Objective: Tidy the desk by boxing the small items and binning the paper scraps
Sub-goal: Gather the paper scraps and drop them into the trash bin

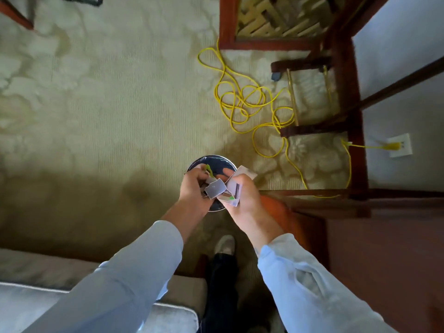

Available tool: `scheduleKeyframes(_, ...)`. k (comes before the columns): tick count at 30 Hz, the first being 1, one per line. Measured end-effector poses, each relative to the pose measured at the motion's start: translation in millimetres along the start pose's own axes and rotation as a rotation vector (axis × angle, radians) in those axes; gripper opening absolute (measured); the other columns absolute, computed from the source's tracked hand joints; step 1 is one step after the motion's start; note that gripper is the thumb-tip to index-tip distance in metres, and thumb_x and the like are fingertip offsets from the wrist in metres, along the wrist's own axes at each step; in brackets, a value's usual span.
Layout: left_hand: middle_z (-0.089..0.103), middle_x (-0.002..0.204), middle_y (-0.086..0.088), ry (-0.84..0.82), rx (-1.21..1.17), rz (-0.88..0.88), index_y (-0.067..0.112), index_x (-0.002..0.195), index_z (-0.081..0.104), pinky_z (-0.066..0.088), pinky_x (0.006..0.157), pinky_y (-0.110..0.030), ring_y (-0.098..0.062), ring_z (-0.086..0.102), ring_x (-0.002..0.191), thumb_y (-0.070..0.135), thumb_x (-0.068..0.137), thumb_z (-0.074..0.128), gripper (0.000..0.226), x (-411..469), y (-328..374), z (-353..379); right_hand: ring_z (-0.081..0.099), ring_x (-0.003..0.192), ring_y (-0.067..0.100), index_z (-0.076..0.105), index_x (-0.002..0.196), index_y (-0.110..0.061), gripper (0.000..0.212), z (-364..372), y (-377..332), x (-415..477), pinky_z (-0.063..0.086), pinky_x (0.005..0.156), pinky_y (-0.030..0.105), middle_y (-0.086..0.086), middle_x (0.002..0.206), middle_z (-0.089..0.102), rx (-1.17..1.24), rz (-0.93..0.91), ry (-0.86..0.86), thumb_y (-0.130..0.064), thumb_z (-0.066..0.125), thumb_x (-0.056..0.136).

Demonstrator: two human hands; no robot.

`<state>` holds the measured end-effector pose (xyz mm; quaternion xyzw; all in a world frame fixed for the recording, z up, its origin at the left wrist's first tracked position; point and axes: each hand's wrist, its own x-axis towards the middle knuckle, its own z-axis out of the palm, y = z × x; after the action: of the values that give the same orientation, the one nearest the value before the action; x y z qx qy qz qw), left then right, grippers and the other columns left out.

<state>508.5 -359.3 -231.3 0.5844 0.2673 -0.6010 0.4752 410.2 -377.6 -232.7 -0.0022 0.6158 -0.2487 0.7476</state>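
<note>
I look straight down at a round dark bin (217, 161) with a shiny rim standing on the carpet. Both hands hover right over its mouth. My left hand (195, 188) is closed around several torn paper scraps (216, 188), one with a green edge sticking up. My right hand (242, 195) grips more scraps, pale pieces with a dark stripe and a green corner. The scraps from both hands overlap between my thumbs. Most of the bin's inside is hidden by my hands.
A yellow cable (242, 102) lies coiled on the carpet beyond the bin and runs to a wall outlet (400, 145). A dark wooden desk (384, 236) stands at right, a wooden chair (276, 22) at top. A pale cushion (36, 296) sits bottom left. My shoe (224, 245) is below the bin.
</note>
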Motion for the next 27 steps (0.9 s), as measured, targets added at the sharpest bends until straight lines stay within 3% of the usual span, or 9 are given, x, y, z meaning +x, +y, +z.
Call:
scheduleKeyframes(3,0.054,0.078,-0.011,0.013,-0.029,-0.028,0.008,0.081,0.056,0.051,0.075,-0.037,-0.026,0.055,0.073,-0.003,0.08,0.04,0.02,45.4,-8.8,-12.5,0.06,0.102,0.03,0.062,0.117,-0.005,0.051,-4.9,23.9,50.8,0.048,0.094,0.042,0.017,0.119,0.06,-0.058,0.036,0.087,-0.011,0.053,0.068)
scheduleKeyframes(5,0.062,0.084,-0.011,0.01,-0.052,-0.014,0.008,0.099,0.063,0.053,0.075,-0.038,-0.028,0.059,0.079,0.001,0.084,0.042,0.027,73.9,-16.3,-23.2,0.06,0.11,0.032,0.06,0.125,-0.005,0.056,-8.4,37.7,78.2,0.05,0.092,0.04,0.02,0.125,0.06,-0.067,0.081,0.114,-0.008,0.051,0.07)
scheduleKeyframes(9,0.068,0.096,-0.009,-0.002,-0.004,0.009,0.012,0.106,0.069,0.045,0.097,-0.042,-0.029,0.061,0.098,0.016,0.084,0.049,0.03,134.7,-30.1,-47.4,0.061,0.11,0.03,0.063,0.111,-0.005,0.023,-12.4,57.5,126.1,0.05,0.092,0.042,0.016,0.112,0.063,-0.122,0.094,0.123,-0.004,0.048,0.093)
scheduleKeyframes(14,0.066,0.096,-0.007,-0.072,-0.022,-0.083,0.013,0.098,0.064,0.049,0.08,-0.035,-0.023,0.062,0.089,0.054,0.091,0.045,0.046,184.8,-36.5,-65.0,0.062,0.108,0.033,0.059,0.122,-0.001,0.032,-18.1,75.1,177.6,0.046,0.099,0.045,0.021,0.12,0.063,-0.119,0.142,0.168,-0.002,0.046,0.092)
scheduleKeyframes(16,0.062,0.127,-0.008,-0.139,0.038,-0.124,0.015,0.129,0.057,0.043,0.1,-0.042,-0.025,0.058,0.114,0.067,0.089,0.038,0.069,198.2,-37.3,-70.4,0.063,0.108,0.028,0.063,0.119,-0.008,0.031,-22.3,78.7,185.7,0.044,0.101,0.042,0.012,0.116,0.067,-0.11,0.168,0.152,-0.015,0.054,0.09)
scheduleKeyframes(18,0.038,0.152,-0.004,-0.107,0.089,-0.157,0.024,0.15,0.032,0.027,0.112,-0.05,-0.028,0.04,0.137,0.073,0.086,0.035,0.081,200.3,-37.9,-70.9,0.059,0.096,0.017,0.064,0.102,-0.021,0.018,-28.3,79.0,188.6,0.037,0.1,0.041,0.0,0.102,0.065,-0.181,0.192,0.153,-0.031,0.056,0.091)
scheduleKeyframes(21,0.03,0.156,-0.003,-0.033,0.119,-0.179,0.022,0.152,0.026,0.025,0.112,-0.051,-0.026,0.028,0.143,0.071,0.09,0.031,0.08,189.4,-38.6,-69.7,0.051,0.104,0.017,0.053,0.097,-0.021,0.018,-37.2,78.4,187.2,0.03,0.107,0.048,-0.004,0.097,0.052,-0.212,0.217,0.202,-0.038,0.05,0.094)
scheduleKeyframes(24,0.034,0.154,-0.003,0.014,0.163,-0.146,0.021,0.147,0.037,0.023,0.114,-0.053,-0.024,0.027,0.143,0.068,0.091,0.034,0.073,183.1,-43.0,-73.5,0.046,0.124,0.019,0.053,0.113,-0.019,0.025,-40.6,81.1,175.5,0.035,0.105,0.048,-0.005,0.119,0.052,-0.218,0.191,0.191,-0.036,0.05,0.095)
scheduleKeyframes(27,0.048,0.143,-0.004,0.051,0.218,-0.091,0.021,0.134,0.052,0.037,0.108,-0.048,-0.022,0.044,0.132,0.055,0.096,0.04,0.052,174.4,-48.7,-79.4,0.052,0.124,0.021,0.057,0.125,-0.016,0.031,-42.6,86.6,159.7,0.045,0.096,0.041,0.002,0.134,0.055,-0.17,0.117,0.216,-0.027,0.051,0.096)
